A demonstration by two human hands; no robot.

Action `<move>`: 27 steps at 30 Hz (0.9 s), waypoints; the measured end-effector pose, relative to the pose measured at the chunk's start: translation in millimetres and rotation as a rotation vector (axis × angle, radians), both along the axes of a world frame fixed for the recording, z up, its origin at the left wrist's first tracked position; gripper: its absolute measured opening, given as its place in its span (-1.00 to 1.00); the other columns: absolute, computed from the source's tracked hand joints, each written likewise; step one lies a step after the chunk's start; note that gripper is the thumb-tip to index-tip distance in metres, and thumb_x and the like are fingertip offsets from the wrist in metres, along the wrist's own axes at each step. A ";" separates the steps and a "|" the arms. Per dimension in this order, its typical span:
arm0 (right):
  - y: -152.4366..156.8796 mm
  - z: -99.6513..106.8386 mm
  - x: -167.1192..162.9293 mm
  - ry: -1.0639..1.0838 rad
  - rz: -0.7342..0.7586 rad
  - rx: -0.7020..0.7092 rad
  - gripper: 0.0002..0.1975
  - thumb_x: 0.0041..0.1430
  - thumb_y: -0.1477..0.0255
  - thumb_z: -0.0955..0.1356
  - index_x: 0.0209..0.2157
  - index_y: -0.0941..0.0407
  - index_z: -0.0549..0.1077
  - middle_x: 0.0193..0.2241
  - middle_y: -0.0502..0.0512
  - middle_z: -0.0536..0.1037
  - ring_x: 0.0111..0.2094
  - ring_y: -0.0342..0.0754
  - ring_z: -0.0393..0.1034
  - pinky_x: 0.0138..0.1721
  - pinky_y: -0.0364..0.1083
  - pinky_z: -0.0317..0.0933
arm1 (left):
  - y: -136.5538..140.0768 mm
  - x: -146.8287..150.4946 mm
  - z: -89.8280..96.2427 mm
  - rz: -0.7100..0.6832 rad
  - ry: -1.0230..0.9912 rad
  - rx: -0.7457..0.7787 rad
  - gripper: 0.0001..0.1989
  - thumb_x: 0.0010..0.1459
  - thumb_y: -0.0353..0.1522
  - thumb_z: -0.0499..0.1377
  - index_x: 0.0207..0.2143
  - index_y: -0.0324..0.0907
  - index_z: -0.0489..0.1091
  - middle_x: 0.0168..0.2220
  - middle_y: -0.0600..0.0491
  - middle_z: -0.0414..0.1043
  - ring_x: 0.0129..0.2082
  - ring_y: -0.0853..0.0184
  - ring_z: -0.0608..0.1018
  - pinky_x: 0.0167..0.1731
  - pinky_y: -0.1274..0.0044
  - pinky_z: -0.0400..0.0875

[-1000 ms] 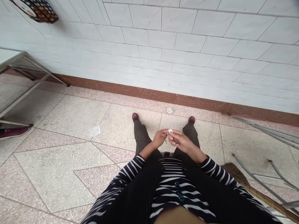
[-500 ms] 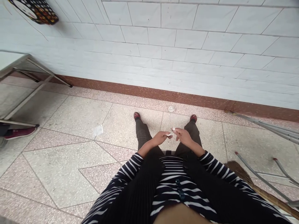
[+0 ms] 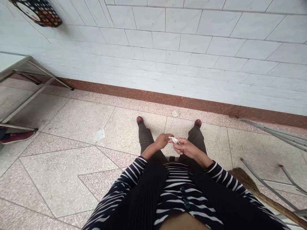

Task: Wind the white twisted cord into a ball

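Between my two hands, in front of my waist, is a small twisted bundle of white cord (image 3: pixel 176 140). My left hand (image 3: pixel 161 142) pinches its left end, fingers closed. The other end rests in the curled fingers of my right hand (image 3: pixel 187 148), palm turned partly up. A coil of white cord (image 3: pixel 175 113) lies on the floor between my shoes, close to the wall base. Whether one strand joins the coil to the bundle is too fine to tell.
A metal-framed table (image 3: pixel 31 60) stands at the left, with another person's red shoe (image 3: pixel 18 136) beside its leg. White paper (image 3: pixel 99 134) lies on the floor. At the right are a broom (image 3: pixel 244 179) and metal tube legs (image 3: pixel 263 182). A patterned bag (image 3: pixel 39 12) hangs on the tiled wall.
My right hand has turned and lowered slightly, its fingers now curled under the white cord. The cord looks thicker and more bunched between my hands. The floor coil stays put.
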State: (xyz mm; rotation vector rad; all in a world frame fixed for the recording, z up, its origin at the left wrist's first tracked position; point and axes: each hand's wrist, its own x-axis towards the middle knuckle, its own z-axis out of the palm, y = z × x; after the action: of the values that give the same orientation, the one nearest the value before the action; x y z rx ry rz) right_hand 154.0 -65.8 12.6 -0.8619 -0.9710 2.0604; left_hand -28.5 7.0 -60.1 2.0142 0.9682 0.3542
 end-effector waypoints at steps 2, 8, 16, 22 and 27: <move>5.2 8.4 -0.8 0.076 -0.031 0.012 -0.54 0.06 0.36 0.47 0.04 0.10 0.47 -0.47 -0.08 0.24 -0.55 -0.24 0.10 -0.60 -0.21 -0.05 | -8.9 4.5 -5.7 0.003 0.046 -0.027 -0.74 0.27 -0.46 0.00 -0.23 -0.25 0.50 -0.24 -0.02 0.59 -0.22 0.26 0.58 -0.15 0.50 0.39; 24.3 4.4 10.8 -0.135 -0.137 0.150 -0.29 0.02 0.42 0.48 0.22 -0.07 0.28 -0.22 0.00 0.30 -0.47 -0.23 0.21 -0.56 -0.21 0.11 | -25.2 6.9 -4.1 -0.095 0.138 0.019 -0.74 0.35 -0.39 0.00 -0.17 -0.21 0.50 -0.25 0.00 0.59 -0.24 0.27 0.59 -0.18 0.52 0.38; 18.0 -43.9 16.4 -0.619 -0.082 0.282 -0.11 0.03 0.31 0.42 0.34 -0.11 -0.03 0.00 0.10 0.28 -0.46 -0.21 0.22 -0.54 -0.17 0.23 | -19.2 3.2 33.3 -0.208 0.295 0.318 -0.81 0.32 -0.40 0.07 -0.22 -0.23 0.49 -0.29 -0.07 0.58 -0.20 0.25 0.58 0.14 0.34 0.22; 2.7 -42.8 9.6 -0.696 0.097 0.273 -0.30 -0.09 0.35 0.50 0.13 0.11 0.32 -0.35 -0.05 0.33 -0.50 -0.19 0.19 -0.45 -0.14 0.16 | 5.0 0.5 48.7 -0.198 0.247 0.352 -0.77 0.33 -0.42 0.04 -0.23 -0.16 0.51 -0.30 0.00 0.59 -0.24 0.30 0.58 0.17 0.33 0.17; -1.9 -10.8 9.0 -0.488 0.146 0.189 -0.37 0.01 0.22 0.47 0.12 0.10 0.37 -0.48 -0.14 0.14 -0.53 -0.21 0.10 -0.49 -0.15 0.20 | 27.6 -3.9 39.1 -0.050 0.134 0.196 -0.75 0.29 -0.45 0.03 -0.24 -0.16 0.52 -0.30 0.03 0.59 -0.23 0.28 0.56 -0.04 0.48 0.34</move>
State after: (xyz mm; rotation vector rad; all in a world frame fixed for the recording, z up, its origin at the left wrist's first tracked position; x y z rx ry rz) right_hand 163.0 -67.7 1.8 -1.2522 -1.5010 1.8690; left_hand -32.4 34.6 -21.0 2.2597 0.9956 0.2994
